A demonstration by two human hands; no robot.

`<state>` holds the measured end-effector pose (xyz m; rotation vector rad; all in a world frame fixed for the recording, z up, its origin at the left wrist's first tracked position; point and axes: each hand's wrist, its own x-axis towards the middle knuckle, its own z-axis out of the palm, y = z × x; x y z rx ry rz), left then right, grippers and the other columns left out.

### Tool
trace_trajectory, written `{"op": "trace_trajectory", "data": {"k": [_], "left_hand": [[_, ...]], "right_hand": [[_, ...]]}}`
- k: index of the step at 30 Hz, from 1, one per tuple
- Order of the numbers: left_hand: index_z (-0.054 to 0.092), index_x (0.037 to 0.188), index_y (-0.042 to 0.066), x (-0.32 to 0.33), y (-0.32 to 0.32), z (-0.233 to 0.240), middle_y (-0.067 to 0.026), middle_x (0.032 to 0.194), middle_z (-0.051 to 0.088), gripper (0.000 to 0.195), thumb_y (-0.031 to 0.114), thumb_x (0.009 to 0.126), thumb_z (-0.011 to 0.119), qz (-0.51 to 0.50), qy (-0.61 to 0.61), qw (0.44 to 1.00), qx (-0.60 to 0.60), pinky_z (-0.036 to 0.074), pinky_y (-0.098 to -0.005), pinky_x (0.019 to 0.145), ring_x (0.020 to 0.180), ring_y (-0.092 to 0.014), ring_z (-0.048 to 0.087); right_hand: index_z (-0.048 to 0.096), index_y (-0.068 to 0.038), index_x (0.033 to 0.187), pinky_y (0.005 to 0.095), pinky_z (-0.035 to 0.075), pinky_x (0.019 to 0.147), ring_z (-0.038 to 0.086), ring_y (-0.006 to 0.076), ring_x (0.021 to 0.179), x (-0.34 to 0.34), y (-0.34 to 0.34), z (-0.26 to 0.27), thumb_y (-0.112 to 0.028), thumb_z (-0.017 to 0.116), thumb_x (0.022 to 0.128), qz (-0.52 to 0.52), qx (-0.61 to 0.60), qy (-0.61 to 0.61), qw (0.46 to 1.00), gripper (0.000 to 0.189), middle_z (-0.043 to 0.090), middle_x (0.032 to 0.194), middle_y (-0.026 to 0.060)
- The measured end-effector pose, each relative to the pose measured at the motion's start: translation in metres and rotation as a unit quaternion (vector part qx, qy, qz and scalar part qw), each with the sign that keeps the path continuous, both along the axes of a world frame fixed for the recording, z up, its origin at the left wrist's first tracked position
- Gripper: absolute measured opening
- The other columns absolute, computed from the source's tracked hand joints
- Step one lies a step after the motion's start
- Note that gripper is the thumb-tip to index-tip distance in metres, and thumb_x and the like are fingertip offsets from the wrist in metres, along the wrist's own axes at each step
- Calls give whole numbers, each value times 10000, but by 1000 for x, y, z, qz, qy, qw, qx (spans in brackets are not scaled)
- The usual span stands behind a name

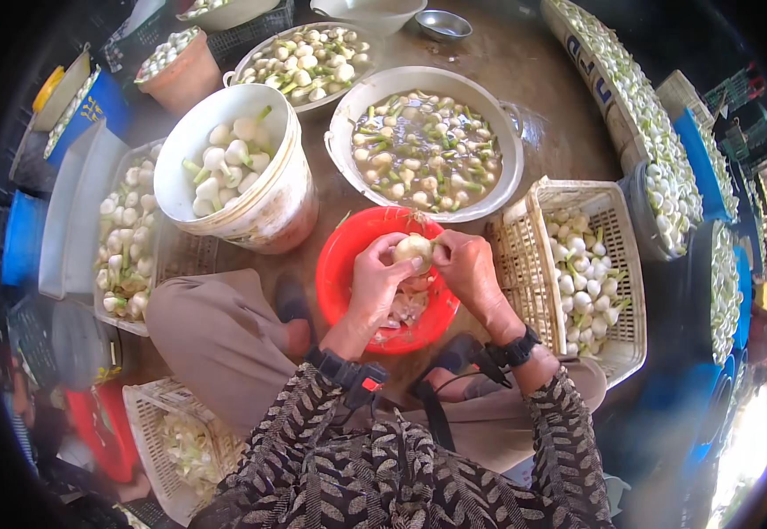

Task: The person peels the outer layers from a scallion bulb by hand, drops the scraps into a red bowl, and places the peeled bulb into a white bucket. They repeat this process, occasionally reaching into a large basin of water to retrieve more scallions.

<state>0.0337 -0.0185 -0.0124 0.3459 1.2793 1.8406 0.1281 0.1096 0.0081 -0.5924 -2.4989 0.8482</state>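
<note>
Above the red plastic basin (328, 281), my left hand (378, 271) holds a pale garlic bulb (412, 251) between thumb and fingers. My right hand (468, 261) is closed at the bulb's right side, its fingertips pinching the greenish stem end; whether it also holds a small blade is hidden. Pale peelings (410, 308) lie in the basin under my hands. Just beyond stands a wide metal pan (516, 155) of murky water, full of floating garlic bulbs (423, 152) with short green stems.
A white bucket (291, 198) of cleaned bulbs stands at the left front. To the right is a cream plastic crate (522, 258) of white bulbs. Another crate (152, 456) with peelings sits at the lower left. A small metal bowl (444, 25) rests on the wet floor (529, 73).
</note>
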Motion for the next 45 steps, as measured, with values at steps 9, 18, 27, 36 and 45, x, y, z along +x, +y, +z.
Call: {"op": "trace_trajectory", "data": {"k": [9, 18, 27, 36, 45], "left_hand": [[517, 1133, -1, -4, -44, 1, -77, 1003, 613, 358, -19, 790, 617, 4, -66, 998, -1, 518, -218, 637, 855, -134, 619], [544, 1116, -17, 8, -39, 5, -47, 936, 612, 356, -11, 777, 651, 19, 53, 997, -53, 481, -200, 638, 791, -84, 581], [539, 1155, 3, -3, -63, 8, -70, 1008, 615, 387, 26, 783, 644, -8, -4, 1000, -22, 511, -226, 638, 833, -115, 608], [460, 1247, 8, -17, -80, -6, -82, 1089, 581, 455, 244, 874, 572, -57, -177, 974, 130, 492, -266, 676, 881, -171, 592], [538, 1094, 34, -10, -67, -11, -41, 963, 599, 347, 283, 860, 600, -62, -156, 983, 67, 452, -234, 593, 785, -124, 575]], "right_hand": [[648, -2, 869, 366, 481, 653, 624, 265, 731, 19, -21, -11, -57, 561, 801, 16, -221, 16, 975, 124, 629, 767, 132], [569, 12, 763, 419, 456, 629, 577, 352, 707, 13, -43, 1, -81, 550, 800, 81, -69, 33, 994, 102, 573, 742, 183], [552, -15, 754, 433, 456, 589, 581, 354, 671, 5, -27, -24, -97, 542, 786, -38, -37, -5, 999, 89, 590, 737, 163], [608, -7, 886, 397, 473, 679, 599, 330, 781, -3, -48, -3, -89, 573, 813, 147, -101, 119, 977, 115, 617, 834, 169], [564, -40, 747, 392, 478, 609, 597, 303, 691, -1, -57, 6, -59, 564, 740, 174, 25, 39, 984, 21, 590, 723, 130]]}}
